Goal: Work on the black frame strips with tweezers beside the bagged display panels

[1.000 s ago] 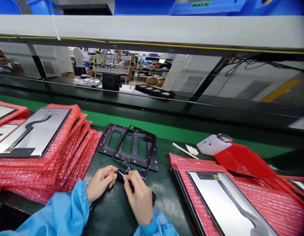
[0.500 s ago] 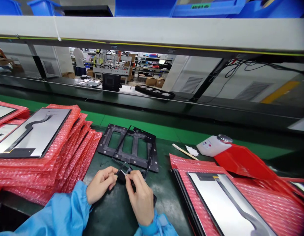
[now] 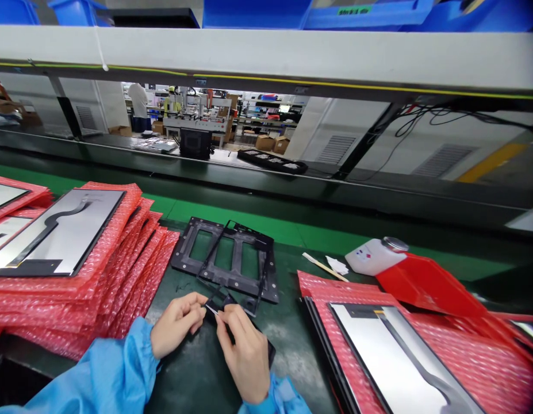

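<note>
My left hand (image 3: 179, 323) is closed, thumb and fingers together at the left end of a small dark part (image 3: 223, 299); what lies between its fingertips is hidden. From the other side, my right hand (image 3: 245, 351) pinches a thin whitish sliver (image 3: 211, 309), which lies across the dark part; I cannot tell if it is a strip or a tool tip. A dark flat edge shows beneath the right hand. Just beyond both hands, a thin black frame (image 3: 211, 252) rests askew over a black plate with three windows (image 3: 186, 253).
Red bubble-wrap sleeves (image 3: 139, 270) with a display panel (image 3: 83, 221) on top are stacked at left. At right lie more sleeves and another panel (image 3: 404, 356). Behind them are a white bottle (image 3: 372, 256), a wooden-handled stick (image 3: 324, 267) and crumpled tissue (image 3: 337, 265). A shelf (image 3: 266, 54) spans overhead.
My right hand has shifted slightly left, with the whitish sliver closer to the left fingertips. The dark part has tilted a little; my left hand has hardly moved.
</note>
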Demonstrator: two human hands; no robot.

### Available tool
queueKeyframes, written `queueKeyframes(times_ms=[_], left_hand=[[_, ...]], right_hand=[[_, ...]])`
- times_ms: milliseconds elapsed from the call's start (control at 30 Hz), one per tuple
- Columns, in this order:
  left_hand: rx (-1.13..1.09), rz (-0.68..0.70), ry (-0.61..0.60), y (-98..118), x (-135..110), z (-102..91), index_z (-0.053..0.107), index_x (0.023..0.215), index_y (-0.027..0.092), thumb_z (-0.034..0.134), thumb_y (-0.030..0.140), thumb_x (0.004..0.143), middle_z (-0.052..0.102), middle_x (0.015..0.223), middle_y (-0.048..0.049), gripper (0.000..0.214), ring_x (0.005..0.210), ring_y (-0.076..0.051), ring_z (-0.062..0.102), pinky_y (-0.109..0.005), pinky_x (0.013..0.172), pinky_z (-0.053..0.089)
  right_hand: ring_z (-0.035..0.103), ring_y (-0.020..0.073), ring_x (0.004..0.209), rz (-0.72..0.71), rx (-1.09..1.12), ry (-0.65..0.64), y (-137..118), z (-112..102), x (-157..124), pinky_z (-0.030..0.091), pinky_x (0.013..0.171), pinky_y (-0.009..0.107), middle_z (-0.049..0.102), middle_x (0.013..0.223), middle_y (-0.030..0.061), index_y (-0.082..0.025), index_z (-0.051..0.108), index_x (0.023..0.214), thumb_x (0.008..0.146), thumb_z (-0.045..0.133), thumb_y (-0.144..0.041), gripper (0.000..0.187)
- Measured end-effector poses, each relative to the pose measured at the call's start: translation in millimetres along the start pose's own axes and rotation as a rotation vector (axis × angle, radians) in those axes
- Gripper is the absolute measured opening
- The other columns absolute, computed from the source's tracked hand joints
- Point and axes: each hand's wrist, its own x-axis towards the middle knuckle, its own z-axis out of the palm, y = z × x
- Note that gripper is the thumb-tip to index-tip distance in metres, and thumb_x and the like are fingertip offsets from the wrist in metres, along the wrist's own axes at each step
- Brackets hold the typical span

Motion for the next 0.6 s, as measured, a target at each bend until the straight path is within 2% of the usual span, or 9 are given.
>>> queueKeyframes(times_ms=[133,433,600], left_hand=[[0.001,0.001,-0.002,2.1,-0.3,0.7,0.057,0.104,0.009,0.049,0.042,0.092,0.038,0.054,0.0071,0.037,0.05,-0.009,0.033,-0.024,0.054,0.025],[-0.016,0.008,0.002,-0.5,-0.2,0.1,0.057,0.106,0.009,0.05,0.045,0.091,0.04,0.054,0.0065,0.039,0.051,-0.01,0.035,-0.025,0.055,0.026],[-0.024,0.001,-0.001,0.5,-0.4,-0.3,0.058,0.106,0.009,0.05,0.044,0.091,0.041,0.054,0.0063,0.039,0.051,-0.009,0.033,-0.025,0.054,0.025]], right_hand=[[0.061,0.0156,0.082,0.031,-0.016,0.037,0.4,-1.0,1.0,0.046,0.072,0.026,0.059,0.089,0.0045,-0.019,0.053,0.087,0.096,0.046,-0.02,0.011],[0.062,0.0153,0.079,0.005,-0.032,0.048,-5.2,-2.6,3.6,0.048,0.07,0.025,0.061,0.087,0.0049,-0.019,0.054,0.085,0.096,0.045,-0.021,0.014],[0.063,0.0153,0.08,-0.015,-0.019,0.021,-5.3,-2.4,3.2,0.048,0.07,0.025,0.061,0.088,0.0051,-0.019,0.055,0.085,0.096,0.046,-0.021,0.014]])
